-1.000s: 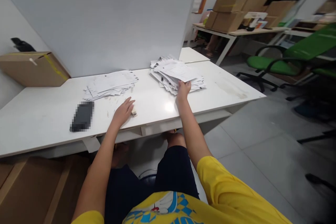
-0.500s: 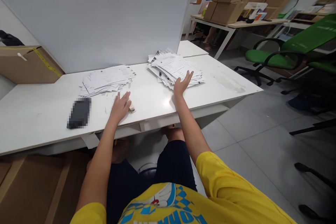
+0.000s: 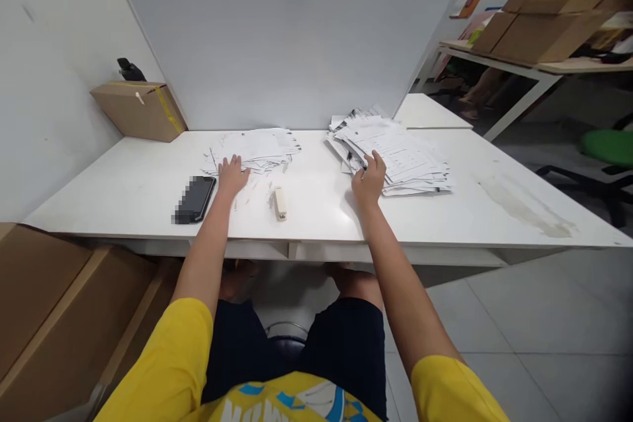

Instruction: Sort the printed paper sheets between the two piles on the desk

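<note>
My left hand [image 3: 233, 175] lies at the near left edge of the flatter paper pile [image 3: 262, 145], its fingers spread. To the right of that hand, a cream stapler [image 3: 280, 203] rests on the white table. My right hand [image 3: 370, 179] is at the near left side of the taller paper stack [image 3: 395, 151], with bent fingers apart and nothing visibly gripped. Whether its fingertips press on the sheets is hard to make out. The sheets in this stack are printed and uneven at the edges.
A black phone [image 3: 196, 199], partly blurred out, lies left of my left forearm. A cardboard box [image 3: 141, 112] stands at the table's back left, beside an upright white panel [image 3: 297, 33]. An open carton [image 3: 89, 316] is on the floor at left. Boxes [image 3: 548, 33] fill another desk.
The view has turned left. My left hand has moved from beside the stapler to the left paper pile, uncovering the stapler. My right hand has shifted to the taller stack's left side.
</note>
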{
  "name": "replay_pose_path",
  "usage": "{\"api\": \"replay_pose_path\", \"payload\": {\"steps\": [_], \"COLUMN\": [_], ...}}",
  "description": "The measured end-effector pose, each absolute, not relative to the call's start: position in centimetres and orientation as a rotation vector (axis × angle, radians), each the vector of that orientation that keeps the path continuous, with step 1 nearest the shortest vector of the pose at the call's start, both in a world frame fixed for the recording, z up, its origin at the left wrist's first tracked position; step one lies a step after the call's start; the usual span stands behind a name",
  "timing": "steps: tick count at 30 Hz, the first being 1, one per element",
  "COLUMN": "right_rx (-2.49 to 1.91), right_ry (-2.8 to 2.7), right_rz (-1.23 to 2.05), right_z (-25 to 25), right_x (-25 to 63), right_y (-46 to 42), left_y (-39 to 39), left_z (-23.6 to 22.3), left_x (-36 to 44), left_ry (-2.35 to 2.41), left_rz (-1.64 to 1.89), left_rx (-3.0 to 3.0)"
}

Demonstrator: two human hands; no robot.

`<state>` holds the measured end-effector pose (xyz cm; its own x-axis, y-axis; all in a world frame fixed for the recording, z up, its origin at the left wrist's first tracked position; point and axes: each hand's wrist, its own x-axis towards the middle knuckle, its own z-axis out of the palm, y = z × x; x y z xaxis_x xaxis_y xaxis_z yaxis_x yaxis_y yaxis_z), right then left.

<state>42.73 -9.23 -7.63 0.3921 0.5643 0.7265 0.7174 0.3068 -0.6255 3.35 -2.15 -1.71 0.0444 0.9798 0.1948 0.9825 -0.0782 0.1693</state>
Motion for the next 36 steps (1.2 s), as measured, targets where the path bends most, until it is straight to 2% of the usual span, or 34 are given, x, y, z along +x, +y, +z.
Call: {"api": "replay_pose_path", "payload": {"steps": [9,12,17,27,36], "right_rx": [-1.543,-1.646,-1.685,-1.672,-1.713], "right_ry": [-1.317,-1.358,-1.483,-1.456,-1.464], "right_rz": [-0.053,-0.001,-0.004,0.044,0.062], "right_z": [-7.2,-5.8,-5.1,-5.3,-5.5], "right_x": [42.9,42.4,41.7,42.0,42.3], "right_y": [-8.6,-8.7,-7.9,-8.1,-8.0], "left_y": [-2.7,-0.7,3.1,1.2,1.6], "left_z": [-1.4,-1.7,-3.2,-2.9,-3.0], "left_x": [3.6,3.4,3.1,2.7,2.7], "left_ry": [-1.775,-1.602,-1.769,-1.394,-1.603], "left_rz": [-0.389,-0.544,-0.354,-0.636,-0.568], "left_rx": [-2.347,-2.319,-2.352,-2.635,-2.601]}}
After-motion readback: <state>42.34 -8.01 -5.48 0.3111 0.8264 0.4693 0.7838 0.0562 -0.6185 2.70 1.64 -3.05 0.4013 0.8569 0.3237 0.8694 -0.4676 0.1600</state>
